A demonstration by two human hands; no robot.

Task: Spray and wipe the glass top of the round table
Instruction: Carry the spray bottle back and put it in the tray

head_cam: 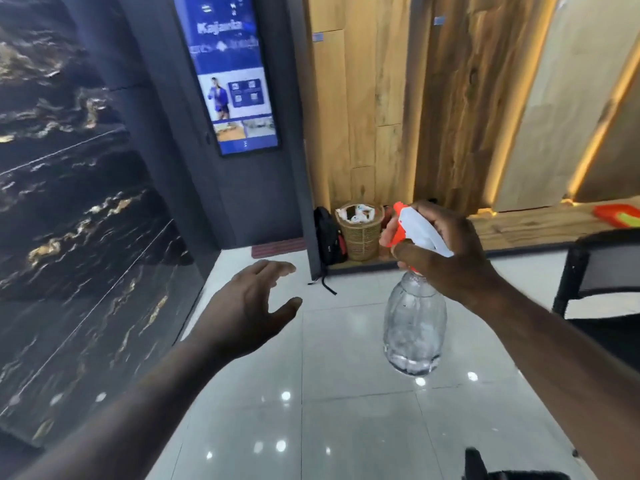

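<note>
My right hand (446, 258) grips the white and orange trigger head of a clear plastic spray bottle (415, 327), which hangs upright over the white floor tiles. Its nozzle points left. My left hand (252, 306) is stretched forward at centre left, fingers spread, with nothing in it. The round glass table is not in view.
A dark marble slab (76, 237) leans along the left. A wall screen (232, 74) hangs ahead. A woven bin (360, 233) and a black backpack (329, 240) stand by the wooden panels. A black chair (602, 268) is at the right, and an orange item (620, 216) lies on a wooden ledge.
</note>
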